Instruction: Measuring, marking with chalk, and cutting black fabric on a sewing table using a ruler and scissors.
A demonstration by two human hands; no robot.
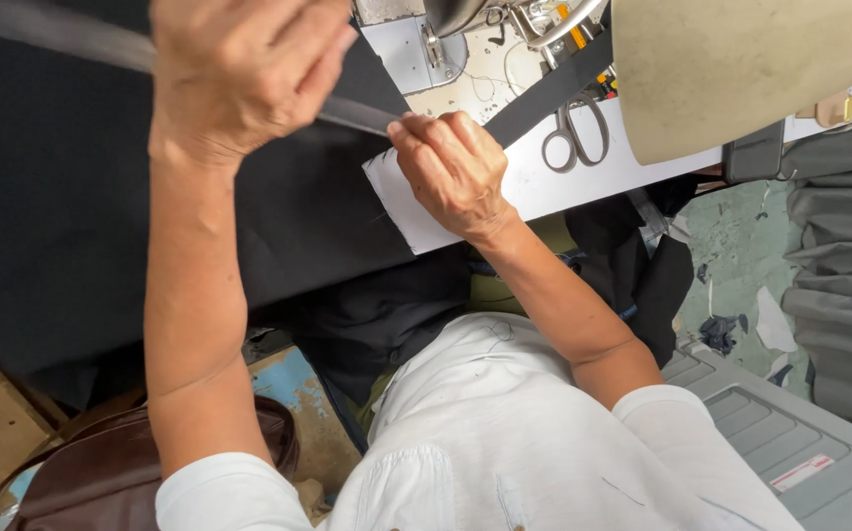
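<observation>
My left hand is raised near the top of the view, closed around a long dark fabric strip that runs slanting down to my right hand. My right hand rests on the corner of the white sewing table and pinches the strip between thumb and fingertips. Past my right hand a black band leads up to the needle area of the beige sewing machine. A large black cloth hangs off the table to the left, beneath my left arm.
Grey scissors lie on the table beside the machine. Folded grey fabric is stacked at the right. A grey plastic crate stands on the floor at lower right, a brown leather bag at lower left. Cloth scraps litter the floor.
</observation>
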